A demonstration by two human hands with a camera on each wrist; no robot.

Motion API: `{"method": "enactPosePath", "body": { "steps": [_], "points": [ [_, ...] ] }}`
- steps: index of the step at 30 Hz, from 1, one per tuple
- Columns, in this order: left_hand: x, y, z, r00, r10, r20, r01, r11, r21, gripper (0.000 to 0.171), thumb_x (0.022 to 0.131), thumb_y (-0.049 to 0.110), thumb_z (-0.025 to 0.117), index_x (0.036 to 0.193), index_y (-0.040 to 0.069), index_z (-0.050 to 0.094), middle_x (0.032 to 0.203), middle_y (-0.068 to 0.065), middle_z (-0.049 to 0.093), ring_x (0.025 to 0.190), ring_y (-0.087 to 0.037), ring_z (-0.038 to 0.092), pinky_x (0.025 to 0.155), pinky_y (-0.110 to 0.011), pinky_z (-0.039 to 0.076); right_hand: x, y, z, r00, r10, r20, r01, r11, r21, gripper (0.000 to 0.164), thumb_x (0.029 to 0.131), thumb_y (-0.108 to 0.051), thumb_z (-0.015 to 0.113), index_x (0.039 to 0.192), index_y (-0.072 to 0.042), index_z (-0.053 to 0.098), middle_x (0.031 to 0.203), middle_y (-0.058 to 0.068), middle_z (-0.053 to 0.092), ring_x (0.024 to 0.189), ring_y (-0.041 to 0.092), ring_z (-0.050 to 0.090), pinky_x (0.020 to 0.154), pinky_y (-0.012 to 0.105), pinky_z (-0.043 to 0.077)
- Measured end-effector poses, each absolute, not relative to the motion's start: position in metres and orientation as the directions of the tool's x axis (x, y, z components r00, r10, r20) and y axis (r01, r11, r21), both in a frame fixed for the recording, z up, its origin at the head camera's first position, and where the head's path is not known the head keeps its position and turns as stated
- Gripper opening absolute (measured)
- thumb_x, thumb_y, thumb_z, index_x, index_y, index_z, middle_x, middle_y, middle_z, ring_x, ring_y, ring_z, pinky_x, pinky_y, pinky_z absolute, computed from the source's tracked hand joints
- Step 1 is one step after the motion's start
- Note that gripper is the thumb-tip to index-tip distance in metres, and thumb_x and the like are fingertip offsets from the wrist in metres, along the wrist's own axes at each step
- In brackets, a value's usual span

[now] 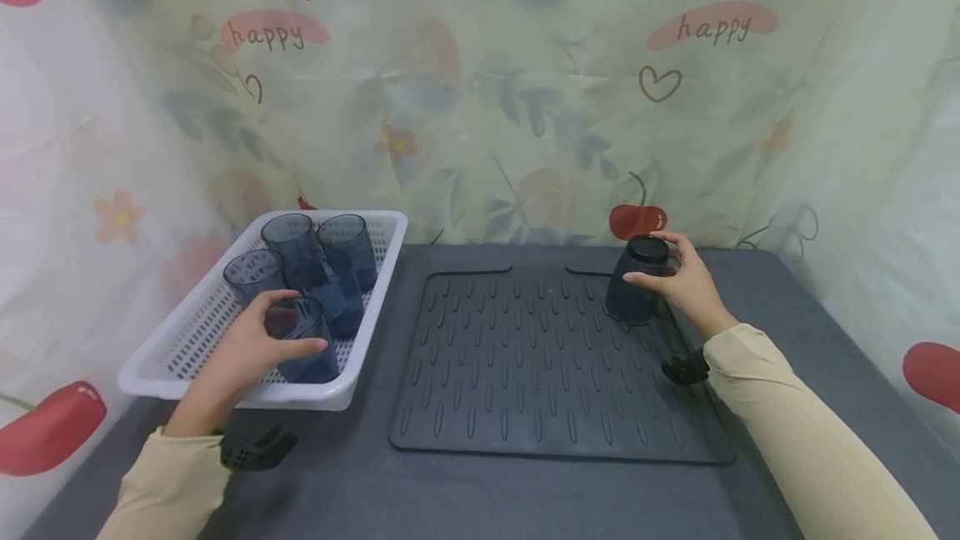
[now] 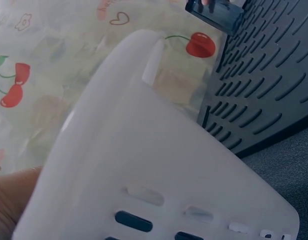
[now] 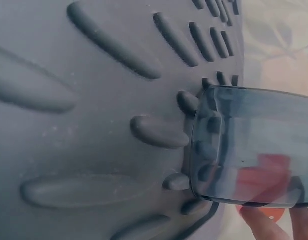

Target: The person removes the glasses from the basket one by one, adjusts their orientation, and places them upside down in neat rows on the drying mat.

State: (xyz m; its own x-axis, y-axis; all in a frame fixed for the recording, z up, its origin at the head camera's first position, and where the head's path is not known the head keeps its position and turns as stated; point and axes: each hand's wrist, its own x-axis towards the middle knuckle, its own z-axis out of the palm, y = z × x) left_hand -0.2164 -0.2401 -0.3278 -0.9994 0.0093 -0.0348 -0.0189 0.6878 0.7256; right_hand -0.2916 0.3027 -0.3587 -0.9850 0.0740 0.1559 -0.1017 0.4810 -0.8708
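Observation:
In the head view my left hand [image 1: 251, 344] is at the near corner of the white basket, its thumb and fingers around the upper part of a blue glass [image 1: 311, 365] standing rim up. Several more blue glasses [image 1: 291, 244] are behind it in the basket. At the back right of the dark drying mat [image 1: 555, 373], my right hand [image 1: 686, 282] grips an upside-down blue glass [image 1: 630, 298] near its base. The right wrist view has this glass [image 3: 259, 145] with its rim at the mat's ridges [image 3: 159, 132]. The left fingertips are hidden in the left wrist view.
A white perforated basket [image 1: 375, 294] stands left of the mat on the grey table [image 1: 480, 498]. Its wall [image 2: 144, 135] fills much of the left wrist view. A patterned curtain [image 1: 480, 123] hangs behind and along both sides.

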Motion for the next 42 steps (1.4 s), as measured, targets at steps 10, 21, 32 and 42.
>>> {"method": "enactPosePath", "body": {
  "steps": [10,21,32,42],
  "points": [
    [-0.216,-0.242,-0.327,-0.999,0.013,-0.049,-0.025,0.713,0.701,0.101,0.076,0.042,0.08,0.148,0.0,0.023,0.141,-0.032,0.039,0.126,-0.046,0.041,0.096,-0.059,0.044,-0.292,0.302,-0.359,-0.984,0.037,0.175,-0.127,0.542,-0.831,0.092,0.083,-0.035,0.076,0.151,-0.013,0.018,0.154,0.02,0.023,0.139,0.044,0.031,0.103,0.063,0.035],
    [-0.216,-0.235,-0.313,-0.997,0.041,-0.061,0.004,0.853,0.522,0.108,0.073,0.056,0.078,0.145,-0.006,0.026,0.138,-0.036,0.041,0.12,-0.049,0.046,0.091,-0.061,0.045,-0.289,0.306,-0.355,-0.985,0.054,0.164,-0.098,0.608,-0.788,0.093,0.083,-0.038,0.076,0.151,-0.012,0.017,0.149,0.024,0.031,0.135,0.048,0.035,0.099,0.064,0.038],
    [-0.215,-0.23,-0.303,-0.997,0.041,-0.067,0.003,0.874,0.487,0.107,0.069,0.056,0.08,0.141,-0.007,0.033,0.133,-0.036,0.046,0.115,-0.047,0.05,0.085,-0.056,0.048,-0.286,0.307,-0.346,-0.987,0.057,0.153,-0.084,0.627,-0.775,0.099,0.082,-0.045,0.075,0.155,-0.014,0.014,0.154,0.024,0.026,0.137,0.048,0.031,0.102,0.065,0.036],
    [-0.209,-0.227,-0.278,-0.998,0.061,-0.021,0.044,0.88,0.473,0.106,0.071,0.06,0.077,0.141,-0.007,0.034,0.129,-0.034,0.049,0.11,-0.046,0.053,0.078,-0.053,0.051,-0.282,0.309,-0.33,-0.98,0.067,0.188,-0.118,0.564,-0.817,0.097,0.081,-0.052,0.072,0.154,-0.017,0.02,0.155,0.017,0.028,0.142,0.04,0.029,0.104,0.062,0.036]
  ]
}}
